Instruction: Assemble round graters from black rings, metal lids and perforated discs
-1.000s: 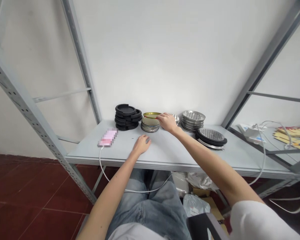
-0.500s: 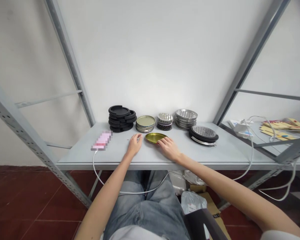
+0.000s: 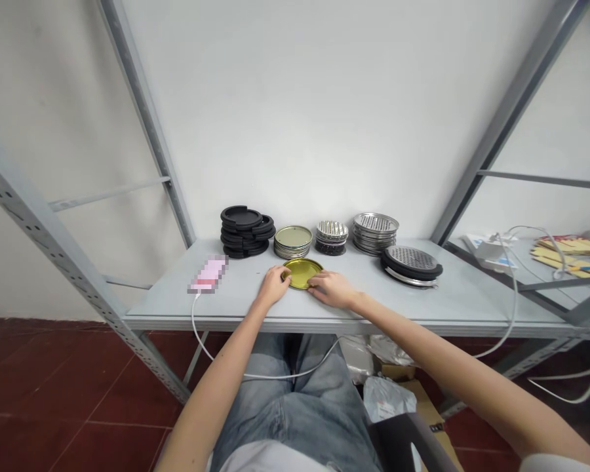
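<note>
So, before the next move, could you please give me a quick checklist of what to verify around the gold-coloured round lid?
1. Left hand at the left rim of the gold-coloured round lid: ok.
2. Right hand at the lid's right side: ok.
3. Firmness of either hand's hold: cannot tell.
4. Pink-screened phone apart from the lid: ok, it lies off to the left.
5. White cable away from the lid: ok, it runs over the table's front edge.
6. Stack of black round pieces neatly aligned: not ok, some sit offset.
</note>
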### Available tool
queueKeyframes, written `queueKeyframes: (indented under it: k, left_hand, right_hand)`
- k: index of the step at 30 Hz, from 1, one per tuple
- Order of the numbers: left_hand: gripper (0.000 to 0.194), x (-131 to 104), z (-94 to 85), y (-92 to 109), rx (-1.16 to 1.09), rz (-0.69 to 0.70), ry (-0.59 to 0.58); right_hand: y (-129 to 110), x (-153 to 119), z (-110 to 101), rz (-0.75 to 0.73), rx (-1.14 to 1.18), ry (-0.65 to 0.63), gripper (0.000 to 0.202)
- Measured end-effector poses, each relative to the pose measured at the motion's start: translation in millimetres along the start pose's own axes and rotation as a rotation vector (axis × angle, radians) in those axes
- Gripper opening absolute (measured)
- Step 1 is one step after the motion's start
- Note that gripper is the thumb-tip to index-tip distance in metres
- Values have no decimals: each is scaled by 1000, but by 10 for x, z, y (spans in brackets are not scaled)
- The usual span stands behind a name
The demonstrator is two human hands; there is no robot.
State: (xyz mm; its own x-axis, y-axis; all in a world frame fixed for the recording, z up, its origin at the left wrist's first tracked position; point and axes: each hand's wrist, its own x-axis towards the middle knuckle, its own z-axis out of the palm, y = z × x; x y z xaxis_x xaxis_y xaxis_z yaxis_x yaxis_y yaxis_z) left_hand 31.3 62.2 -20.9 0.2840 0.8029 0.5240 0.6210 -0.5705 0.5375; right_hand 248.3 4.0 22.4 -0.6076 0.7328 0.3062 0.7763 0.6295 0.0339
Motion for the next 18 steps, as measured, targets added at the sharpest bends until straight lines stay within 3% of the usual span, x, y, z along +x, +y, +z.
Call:
queueKeyframes:
  k: [3, 9, 13, 18]
  left_hand:
    - [18, 0, -3, 2, -6, -12, -13]
    - [22, -17, -37, 44, -43, -10, -39]
    - [23, -19, -45, 58, -37, 1, -54]
    - [22, -17, -45, 56, -21, -2, -51]
  right_hand:
    - [236, 27, -108, 79, -33, 66, 29]
    - [853, 128, -174, 427, -152, 227, 50]
    - [1086, 207, -182, 496, -171, 208, 53]
    - [1158, 298, -223, 566, -158, 104, 43]
